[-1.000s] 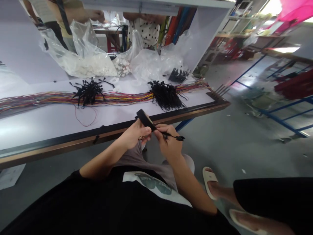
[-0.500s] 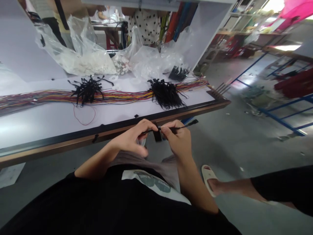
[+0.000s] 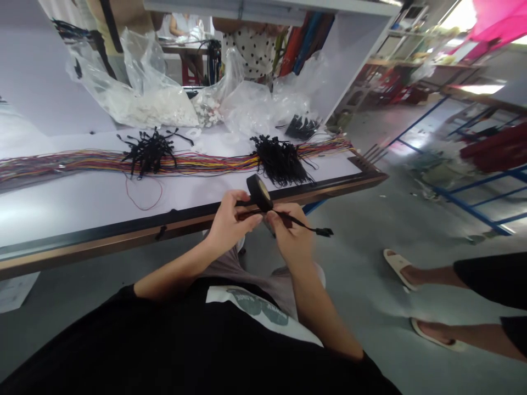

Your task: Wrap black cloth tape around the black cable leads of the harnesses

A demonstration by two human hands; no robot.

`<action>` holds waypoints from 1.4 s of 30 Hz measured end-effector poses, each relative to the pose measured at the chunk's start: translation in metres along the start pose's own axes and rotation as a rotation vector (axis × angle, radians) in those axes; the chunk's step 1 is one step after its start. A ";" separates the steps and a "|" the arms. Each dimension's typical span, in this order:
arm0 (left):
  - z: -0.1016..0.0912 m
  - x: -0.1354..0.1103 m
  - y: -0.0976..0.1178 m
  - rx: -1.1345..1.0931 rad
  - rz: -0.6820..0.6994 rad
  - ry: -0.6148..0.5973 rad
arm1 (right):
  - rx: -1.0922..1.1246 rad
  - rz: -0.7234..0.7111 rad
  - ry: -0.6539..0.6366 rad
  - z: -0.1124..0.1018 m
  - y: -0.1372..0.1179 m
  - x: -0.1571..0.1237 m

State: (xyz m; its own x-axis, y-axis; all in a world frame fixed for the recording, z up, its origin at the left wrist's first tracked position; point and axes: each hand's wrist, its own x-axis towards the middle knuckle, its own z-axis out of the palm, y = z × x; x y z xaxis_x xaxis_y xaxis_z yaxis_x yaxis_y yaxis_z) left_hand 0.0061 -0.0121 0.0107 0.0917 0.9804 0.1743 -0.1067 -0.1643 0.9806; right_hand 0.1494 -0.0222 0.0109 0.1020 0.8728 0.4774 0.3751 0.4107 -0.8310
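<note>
While both forearms (image 3: 177, 269) reach forward, the right hand (image 3: 293, 233) pinches the black cable (image 3: 303, 224) just right of the tape roll (image 3: 256, 193); left of it, the left hand (image 3: 230, 222) curves beside the cable, grip unclear.

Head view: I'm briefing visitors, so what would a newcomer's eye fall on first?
Probably the roll of black tape between the hands, where the right hand pinches a black cable. Next, two clumps of black connector leads on the bench, lying over a bundle of coloured wires. Bright pink sheeting stands out at upper right.
</note>
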 end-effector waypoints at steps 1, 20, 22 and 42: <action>-0.002 0.002 0.001 -0.075 -0.078 -0.057 | 0.016 -0.046 -0.021 0.000 0.001 0.000; -0.019 -0.007 0.000 0.399 0.139 -0.357 | 0.049 -0.034 -0.144 -0.010 -0.008 0.007; -0.010 -0.004 -0.005 0.408 0.143 -0.155 | 0.012 -0.134 -0.106 -0.009 -0.011 0.006; -0.012 0.000 -0.015 -0.357 -0.227 -0.280 | 0.365 0.185 0.021 0.016 0.009 -0.010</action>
State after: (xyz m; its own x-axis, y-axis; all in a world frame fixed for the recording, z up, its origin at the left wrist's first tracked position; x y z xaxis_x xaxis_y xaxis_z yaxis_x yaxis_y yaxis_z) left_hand -0.0041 -0.0083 -0.0053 0.4089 0.9122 0.0260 -0.3809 0.1447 0.9132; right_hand 0.1371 -0.0229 -0.0060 0.1568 0.9367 0.3129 -0.0023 0.3172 -0.9484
